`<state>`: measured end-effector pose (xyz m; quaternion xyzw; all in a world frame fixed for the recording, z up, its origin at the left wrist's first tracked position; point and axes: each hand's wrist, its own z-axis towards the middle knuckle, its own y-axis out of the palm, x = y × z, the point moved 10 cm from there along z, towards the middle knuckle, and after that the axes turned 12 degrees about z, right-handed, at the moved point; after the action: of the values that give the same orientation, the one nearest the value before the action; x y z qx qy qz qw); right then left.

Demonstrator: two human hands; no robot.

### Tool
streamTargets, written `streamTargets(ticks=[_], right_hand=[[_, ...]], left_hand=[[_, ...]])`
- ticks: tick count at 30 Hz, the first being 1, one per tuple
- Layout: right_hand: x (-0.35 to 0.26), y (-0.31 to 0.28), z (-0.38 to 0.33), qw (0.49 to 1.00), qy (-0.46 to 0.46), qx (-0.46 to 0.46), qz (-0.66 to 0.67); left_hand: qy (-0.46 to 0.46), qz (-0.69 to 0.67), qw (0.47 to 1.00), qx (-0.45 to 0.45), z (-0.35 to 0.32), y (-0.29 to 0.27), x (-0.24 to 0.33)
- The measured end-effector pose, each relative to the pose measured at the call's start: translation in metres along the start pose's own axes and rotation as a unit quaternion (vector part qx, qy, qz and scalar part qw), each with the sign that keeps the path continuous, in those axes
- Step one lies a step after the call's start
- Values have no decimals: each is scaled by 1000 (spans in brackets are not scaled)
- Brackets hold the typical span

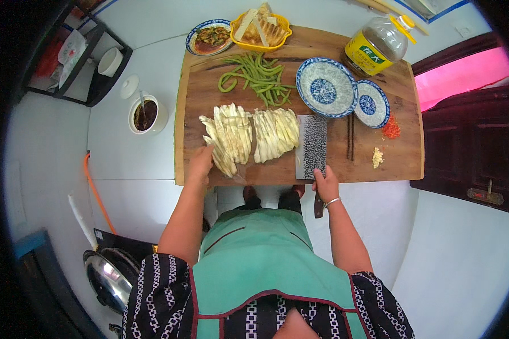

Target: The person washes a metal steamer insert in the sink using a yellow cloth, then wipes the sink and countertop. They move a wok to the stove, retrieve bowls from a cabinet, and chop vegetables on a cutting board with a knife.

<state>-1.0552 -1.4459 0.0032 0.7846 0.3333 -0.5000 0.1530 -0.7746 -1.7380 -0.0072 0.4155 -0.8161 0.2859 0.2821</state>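
Two side-by-side rows of pale, cream-coloured vegetable strips lie on a wooden board: a left row [232, 135] and a right row [276, 134]. My left hand [201, 163] rests at the near left edge of the left row, its fingertips against the strips and mostly hidden. A cleaver [312, 144] with a dimpled, food-flecked blade lies flat beside the right row. Its dark handle points toward me, and my right hand [326, 183] is closed on it where blade and handle meet, thumb uppermost.
On the wooden board [198, 79] are green beans [260, 76], two blue-and-white dishes [327, 87], chopsticks [350, 135], minced red bits [391, 128], chopped garlic-like bits [377, 157] and an oil bottle [373, 48]. A yellow basket [260, 46] and sauce pot [159, 116] stand nearby.
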Motion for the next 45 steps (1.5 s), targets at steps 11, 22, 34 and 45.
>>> streamTargets(ticks=[11,22,34,45], right_hand=[[-30,101,20,970,-124,-99,-185],[-77,166,-5,922,-173,-127,-323],[-93,155,-15,916,-228,-189,-270],[-285,-15,-4,847,-391,-48,-357]], left_hand=[[28,40,999,-19,12,18,27],[-14,-54,997,-60,-14,23,45],[45,-133,984,-112,-26,68,54],[178,-184,938,-233,-119,220,254]])
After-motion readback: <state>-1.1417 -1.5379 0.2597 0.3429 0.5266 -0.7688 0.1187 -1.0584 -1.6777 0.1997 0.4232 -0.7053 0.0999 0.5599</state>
